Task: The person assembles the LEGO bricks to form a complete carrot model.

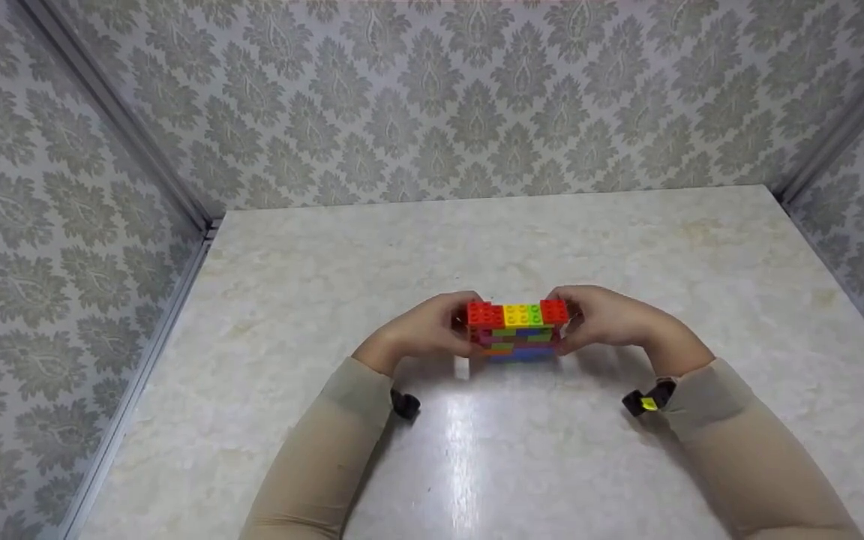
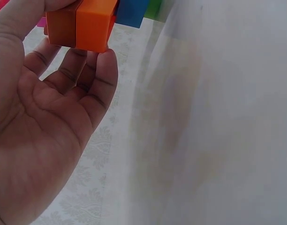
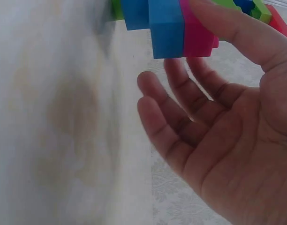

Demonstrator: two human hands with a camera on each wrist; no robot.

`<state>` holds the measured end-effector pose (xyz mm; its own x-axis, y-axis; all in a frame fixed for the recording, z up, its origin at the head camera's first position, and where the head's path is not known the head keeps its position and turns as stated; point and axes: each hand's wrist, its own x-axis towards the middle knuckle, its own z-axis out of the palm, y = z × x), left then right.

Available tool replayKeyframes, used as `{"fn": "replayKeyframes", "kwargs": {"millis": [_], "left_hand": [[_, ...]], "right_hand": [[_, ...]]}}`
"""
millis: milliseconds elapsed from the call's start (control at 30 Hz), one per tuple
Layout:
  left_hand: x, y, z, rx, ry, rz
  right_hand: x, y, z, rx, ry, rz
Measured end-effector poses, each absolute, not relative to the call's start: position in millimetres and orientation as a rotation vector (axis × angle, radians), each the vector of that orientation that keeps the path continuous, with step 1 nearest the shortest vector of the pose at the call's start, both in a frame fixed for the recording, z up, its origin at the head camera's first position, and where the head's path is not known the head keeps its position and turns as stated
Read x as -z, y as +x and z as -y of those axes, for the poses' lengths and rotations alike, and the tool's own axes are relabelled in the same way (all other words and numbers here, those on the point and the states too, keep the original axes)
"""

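Between the two hands in the head view stands a small wall of stacked toy building bricks [image 1: 516,339], with red, yellow and green studded bricks along its top row. My left hand [image 1: 428,328] holds its left end, thumb on the near side and fingers behind. At the opposite end, my right hand [image 1: 616,319] grips it the same way. The left wrist view shows an orange end brick [image 2: 94,28] between thumb and fingers, with a blue brick [image 2: 132,13] beside it. In the right wrist view, blue [image 3: 167,35] and pink [image 3: 198,35] bricks form the held end.
A pale marbled table [image 1: 312,262] lies under the hands. Patterned wall panels [image 1: 439,97] enclose it at the back and both sides. Small black devices sit at the left wrist [image 1: 405,405] and right wrist [image 1: 649,399].
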<state>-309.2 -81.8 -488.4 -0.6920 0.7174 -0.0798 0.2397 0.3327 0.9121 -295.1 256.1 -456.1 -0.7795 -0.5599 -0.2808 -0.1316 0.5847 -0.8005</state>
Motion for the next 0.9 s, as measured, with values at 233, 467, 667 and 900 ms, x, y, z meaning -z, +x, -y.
{"fn": "replayKeyframes", "kwargs": {"millis": [233,467,667,900], "left_hand": [[488.3,-310.0,80.9,-1.373,0.836,-2.122],[491.4,-312.4,81.6,-1.437,0.784,-2.162],[490.2,-315.2,80.8,-1.459,0.674,-2.239],[491.4,-314.8,79.5,-1.561,0.512,-2.267]], "right_hand": [[459.6,-298.3,-259.1,1.194,-0.531,-2.275],[465.0,-302.9,-259.2,1.292,-0.478,-2.258],[469.7,-307.3,-259.6,1.323,-0.373,-2.314],[475.4,-308.9,-256.3,1.409,-0.313,-2.337]]}}
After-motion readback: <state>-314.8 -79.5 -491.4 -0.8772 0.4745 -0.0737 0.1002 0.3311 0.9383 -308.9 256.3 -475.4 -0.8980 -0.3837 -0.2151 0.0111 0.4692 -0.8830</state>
